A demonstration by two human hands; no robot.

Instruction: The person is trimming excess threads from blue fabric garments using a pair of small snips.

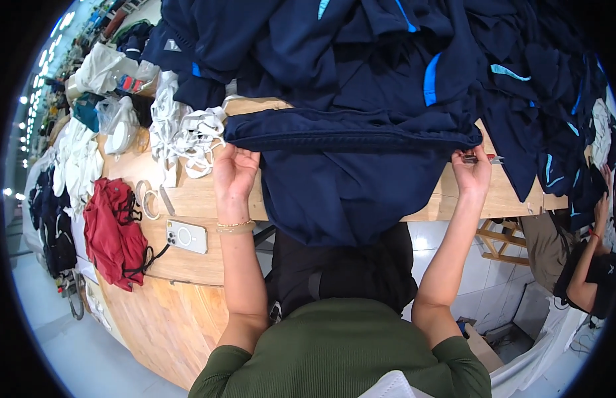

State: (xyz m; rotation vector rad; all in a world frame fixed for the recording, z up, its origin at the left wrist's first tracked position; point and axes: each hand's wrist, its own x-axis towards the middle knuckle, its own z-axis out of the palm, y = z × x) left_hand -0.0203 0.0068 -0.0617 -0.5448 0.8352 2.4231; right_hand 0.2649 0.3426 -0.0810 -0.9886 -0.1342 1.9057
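A navy garment [351, 186] is stretched sideways between my two hands, its long seamed edge running nearly level. The lower part hangs over the table's front edge towards my lap. My left hand [236, 174] pinches the left end of that edge, palm turned up, with the fingers partly under the cloth. At the other end my right hand [472, 175] is closed on the cloth's corner. Small thread snips [495, 159], with some red near the grip and a pointed metal tip, stick out from the right hand's fingers.
Navy garments with blue and turquoise strips [387, 60] are heaped at the back and right. White straps [202, 136], a tape roll [149, 201], a phone [186, 237] and a red garment [113, 232] lie on the wooden table [175, 318] at left. Another person's arm [590, 255] shows at far right.
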